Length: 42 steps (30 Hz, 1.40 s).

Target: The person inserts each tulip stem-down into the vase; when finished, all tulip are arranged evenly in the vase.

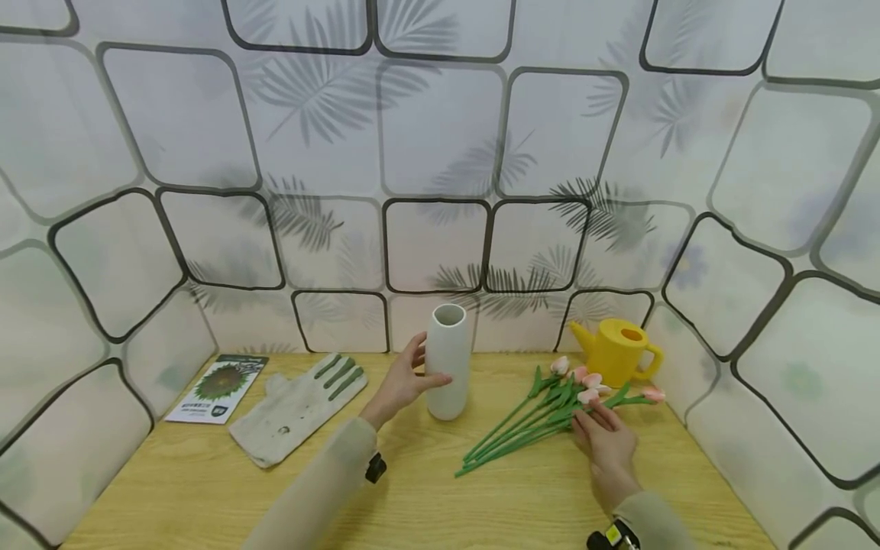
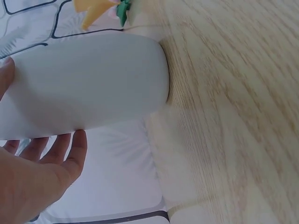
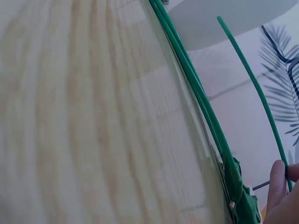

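"What's closest to me?"

"Your beige sleeves (image 1: 312, 481), reaching in from the bottom edge, each with a small black device (image 1: 375, 467) at the wrist."

"And my left hand?"

"Your left hand (image 1: 402, 382) grips the white vase (image 1: 448, 367), thumb on one side and fingers on the other. The vase stands upright near the middle of the wooden table (image 1: 447, 512), its base on the wood."

"My right?"

"Your right hand (image 1: 608, 451) is over at the pink tulips (image 1: 565, 399), near the flower heads. In the right wrist view you pinch one green stem (image 3: 263, 95) between thumb and finger, apart from the other stems. The bunch lies to the right of the vase, stem ends pointing towards you and left."

"What else is around me?"

"Just behind the blooms there's a yellow watering can (image 1: 614, 359), spout to the left. Left of the vase lies a pale glove (image 1: 299, 409) with green stripes on its fingers, and just beside it a packet (image 1: 218, 389) showing a sunflower. A patterned covering (image 1: 440, 130) rises behind everything."
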Tool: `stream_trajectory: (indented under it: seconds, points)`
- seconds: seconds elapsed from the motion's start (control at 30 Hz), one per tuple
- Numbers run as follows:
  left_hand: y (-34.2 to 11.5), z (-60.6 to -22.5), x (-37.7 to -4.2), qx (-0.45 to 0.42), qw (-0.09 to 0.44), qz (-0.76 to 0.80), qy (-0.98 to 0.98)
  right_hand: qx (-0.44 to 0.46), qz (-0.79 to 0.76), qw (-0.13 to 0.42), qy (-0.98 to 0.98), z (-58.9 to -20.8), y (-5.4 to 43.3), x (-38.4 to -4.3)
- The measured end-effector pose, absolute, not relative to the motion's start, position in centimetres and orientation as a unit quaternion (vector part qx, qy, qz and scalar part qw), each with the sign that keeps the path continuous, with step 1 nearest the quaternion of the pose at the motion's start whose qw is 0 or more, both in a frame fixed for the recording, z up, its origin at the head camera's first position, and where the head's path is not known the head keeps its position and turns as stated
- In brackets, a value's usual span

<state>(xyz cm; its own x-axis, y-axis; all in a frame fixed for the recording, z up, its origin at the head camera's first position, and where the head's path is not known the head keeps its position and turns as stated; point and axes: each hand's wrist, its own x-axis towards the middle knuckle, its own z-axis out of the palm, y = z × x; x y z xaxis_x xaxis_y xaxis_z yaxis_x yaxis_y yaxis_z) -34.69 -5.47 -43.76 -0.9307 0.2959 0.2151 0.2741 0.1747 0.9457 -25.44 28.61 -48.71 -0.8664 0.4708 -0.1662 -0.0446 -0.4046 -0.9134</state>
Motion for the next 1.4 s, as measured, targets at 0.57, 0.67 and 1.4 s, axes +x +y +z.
stream_trajectory:
  seconds: [0.57,0.67,1.4]
  points:
    - [-5.5,-44.0,-34.5,0.189,-0.002,0.632,0.752,-0.122,0.801,0.197,-0.553,-47.5,24.9,-27.4]
    - [-5.7,-44.1,-34.6,0.186,-0.008,0.634,0.751,-0.107,0.797,0.188,-0.564,-47.1,24.3,-27.7]
    - [-5.7,-44.0,-34.9,0.196,-0.019,0.617,0.762,-0.062,0.813,0.102,-0.571,-45.1,21.3,-29.7]
